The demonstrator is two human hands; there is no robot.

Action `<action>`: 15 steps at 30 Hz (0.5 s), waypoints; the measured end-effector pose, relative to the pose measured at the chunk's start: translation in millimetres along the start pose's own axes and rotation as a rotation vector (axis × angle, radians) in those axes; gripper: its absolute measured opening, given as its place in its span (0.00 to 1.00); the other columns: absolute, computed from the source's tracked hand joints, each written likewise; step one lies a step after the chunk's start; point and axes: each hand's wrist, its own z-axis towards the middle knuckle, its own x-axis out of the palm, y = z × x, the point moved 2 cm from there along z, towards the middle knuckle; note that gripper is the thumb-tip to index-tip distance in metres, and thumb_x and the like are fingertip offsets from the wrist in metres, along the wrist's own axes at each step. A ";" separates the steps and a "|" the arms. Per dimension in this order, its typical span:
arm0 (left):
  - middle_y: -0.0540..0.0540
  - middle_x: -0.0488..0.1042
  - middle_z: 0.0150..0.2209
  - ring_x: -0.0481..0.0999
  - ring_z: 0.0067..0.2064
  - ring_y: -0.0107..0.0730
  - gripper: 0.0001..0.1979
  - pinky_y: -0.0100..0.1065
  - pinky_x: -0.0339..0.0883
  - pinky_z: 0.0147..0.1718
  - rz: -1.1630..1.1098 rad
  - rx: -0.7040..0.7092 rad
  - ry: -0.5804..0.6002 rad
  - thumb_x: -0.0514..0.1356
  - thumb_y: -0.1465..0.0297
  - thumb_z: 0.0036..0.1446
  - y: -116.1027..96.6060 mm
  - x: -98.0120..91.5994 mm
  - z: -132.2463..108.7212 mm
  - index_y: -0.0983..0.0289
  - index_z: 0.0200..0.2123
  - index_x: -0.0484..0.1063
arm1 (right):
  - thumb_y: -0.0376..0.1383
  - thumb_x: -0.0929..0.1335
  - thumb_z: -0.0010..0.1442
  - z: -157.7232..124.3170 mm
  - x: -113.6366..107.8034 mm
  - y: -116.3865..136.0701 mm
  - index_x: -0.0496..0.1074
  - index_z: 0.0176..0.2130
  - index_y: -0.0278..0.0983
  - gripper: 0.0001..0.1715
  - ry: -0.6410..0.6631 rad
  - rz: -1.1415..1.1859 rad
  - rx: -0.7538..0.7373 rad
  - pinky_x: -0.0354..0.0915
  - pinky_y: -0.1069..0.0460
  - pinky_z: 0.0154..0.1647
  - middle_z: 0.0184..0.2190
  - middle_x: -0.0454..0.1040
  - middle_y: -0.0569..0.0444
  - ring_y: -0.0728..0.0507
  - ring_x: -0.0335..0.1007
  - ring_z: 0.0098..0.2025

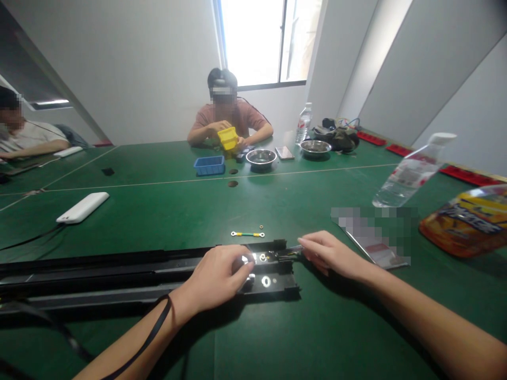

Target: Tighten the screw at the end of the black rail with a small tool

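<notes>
Two long black rails lie side by side across the table, their right ends near the middle of my view. My left hand is closed over them near these ends, with shiny metal beside its thumb; its fingers are partly hidden. Just past the rail end, my right hand pinches thin wires that come out of the rear rail. A ring terminal or nut shows on the metal end plate. Behind the rails lie a green-yellow ground wire with ring ends and a small brass nut.
A white power bank with a cable lies left. To the right are a phone-like flat item, a water bottle and an orange pouch. Across the table, a person holds a yellow bin near a blue bin and steel bowls.
</notes>
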 end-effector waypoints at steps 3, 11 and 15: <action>0.48 0.80 0.38 0.76 0.37 0.33 0.07 0.31 0.59 0.34 0.002 -0.003 -0.002 0.57 0.66 0.67 0.3 0.3 -0.2 0.57 0.40 0.76 | 0.56 0.65 0.67 3.6 3.2 -1.8 0.66 0.25 0.37 0.30 -0.088 0.117 -0.061 0.53 0.56 0.16 0.13 0.56 0.64 0.52 0.54 0.14; 0.49 0.80 0.38 0.76 0.37 0.33 0.07 0.32 0.59 0.34 -0.005 -0.010 -0.003 0.57 0.66 0.67 0.8 0.7 0.5 0.57 0.40 0.76 | 0.55 0.65 0.69 9.9 7.8 -6.7 0.67 0.25 0.36 0.30 -0.041 0.174 -0.079 0.53 0.56 0.18 0.14 0.60 0.62 0.52 0.55 0.16; 0.48 0.80 0.37 0.76 0.38 0.33 0.07 0.32 0.59 0.34 -0.012 -0.011 -0.004 0.57 0.66 0.67 0.3 1.5 0.7 0.57 0.40 0.76 | 0.55 0.63 0.70 9.0 8.9 -4.3 0.66 0.25 0.36 0.31 -0.012 0.125 -0.064 0.52 0.56 0.20 0.14 0.61 0.61 0.52 0.55 0.16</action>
